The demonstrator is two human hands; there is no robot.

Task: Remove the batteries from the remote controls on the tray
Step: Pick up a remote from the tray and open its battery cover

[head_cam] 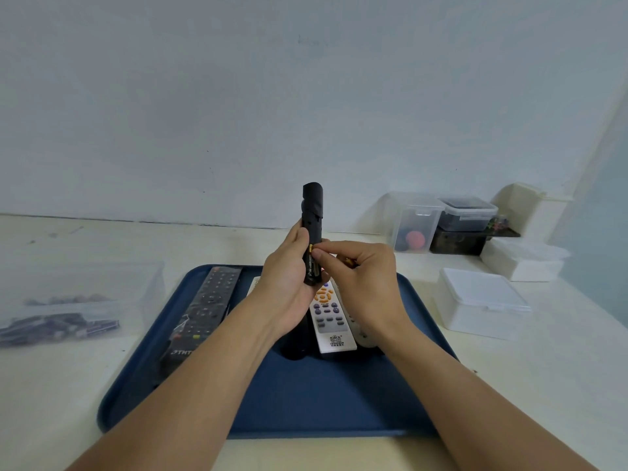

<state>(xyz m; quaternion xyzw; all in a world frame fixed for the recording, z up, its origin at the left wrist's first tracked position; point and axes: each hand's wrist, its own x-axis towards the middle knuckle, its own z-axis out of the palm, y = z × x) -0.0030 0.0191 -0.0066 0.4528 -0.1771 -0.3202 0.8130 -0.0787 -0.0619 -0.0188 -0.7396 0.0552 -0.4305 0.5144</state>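
Observation:
My left hand grips a slim black remote and holds it upright above the blue tray. Its open battery bay faces right, with a black and gold battery showing inside. My right hand pinches at that battery with thumb and forefinger, and a bit of gold and red shows behind its fingers. On the tray lie a long black remote at the left, a white remote with orange and purple buttons, a second pale remote mostly hidden under my right wrist, and a dark piece under my left wrist.
A clear box holding several dark batteries stands left of the tray. A white lidded box sits to the right. Clear and dark storage boxes line the back right by the wall. The table is cream.

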